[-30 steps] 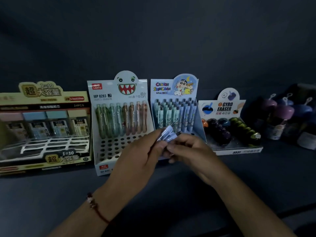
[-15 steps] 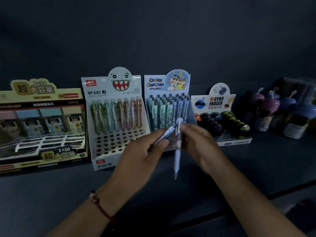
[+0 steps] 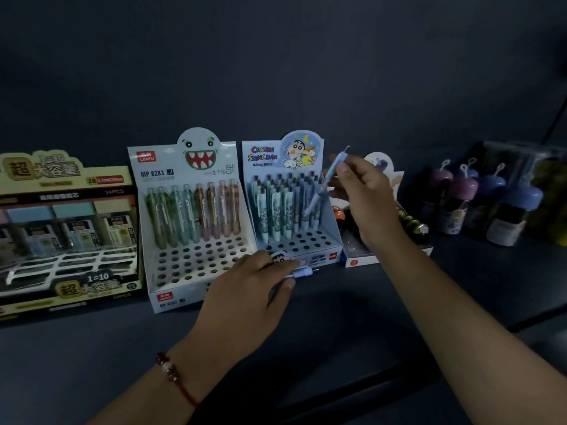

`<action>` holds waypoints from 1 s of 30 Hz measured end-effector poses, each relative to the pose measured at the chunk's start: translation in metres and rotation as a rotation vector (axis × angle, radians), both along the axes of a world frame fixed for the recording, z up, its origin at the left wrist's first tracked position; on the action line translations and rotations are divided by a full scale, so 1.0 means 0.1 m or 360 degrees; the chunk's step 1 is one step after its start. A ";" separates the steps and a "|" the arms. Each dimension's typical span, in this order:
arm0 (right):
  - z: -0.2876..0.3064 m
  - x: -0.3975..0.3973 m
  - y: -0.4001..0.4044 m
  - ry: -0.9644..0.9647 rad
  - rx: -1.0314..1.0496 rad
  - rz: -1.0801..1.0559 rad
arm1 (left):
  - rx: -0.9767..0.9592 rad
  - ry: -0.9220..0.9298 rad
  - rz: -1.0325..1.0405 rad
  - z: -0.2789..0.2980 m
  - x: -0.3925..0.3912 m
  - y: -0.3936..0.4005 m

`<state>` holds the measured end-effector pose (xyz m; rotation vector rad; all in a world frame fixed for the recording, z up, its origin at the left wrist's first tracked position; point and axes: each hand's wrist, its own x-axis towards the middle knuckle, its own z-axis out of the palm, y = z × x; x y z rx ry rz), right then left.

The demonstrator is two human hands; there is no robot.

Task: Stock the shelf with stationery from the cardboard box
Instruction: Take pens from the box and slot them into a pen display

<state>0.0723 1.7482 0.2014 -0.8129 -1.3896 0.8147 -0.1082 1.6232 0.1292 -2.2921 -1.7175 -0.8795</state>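
Right hand (image 3: 360,191) is up over the pale blue cardboard cartoon pen display (image 3: 291,210), fingers pinched on a slim light-blue plastic pen (image 3: 326,182), tilted, tip angled down toward the right-hand rows. Left hand (image 3: 254,286) waits low at the display's near edge, fingers curled round more light-blue spare pens (image 3: 302,273), their ends poking out to the right.

The risk here, I reckon, is the angle: come down tilted like that and the tip could skid off the perforated deck or knock the packed pens already standing at the far side, tipping a row. The near holes are open, the far ones crowded, so the gap to aim for is tight. The left hand's bundle could also slip while attention is up top.

Around it: a white cardboard monster-face pen display (image 3: 190,228) just to the left, half filled; a yellow refill box (image 3: 66,225) at far left; an eraser display (image 3: 383,167) mostly hidden behind the right hand; purple-capped bottles (image 3: 478,204) at far right. All on the dark shelf (image 3: 337,317). No source carton in view.
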 end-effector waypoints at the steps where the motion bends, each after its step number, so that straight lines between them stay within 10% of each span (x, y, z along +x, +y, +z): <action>1: -0.04 -0.03 0.03 -0.0084 0.0039 -0.0024 | 0.0000 0.0004 0.0004 -0.01 0.00 0.00; 30: -0.60 -0.19 0.15 -0.0472 0.0018 -0.0061 | -0.0137 -0.0148 -0.0080 0.02 0.02 0.01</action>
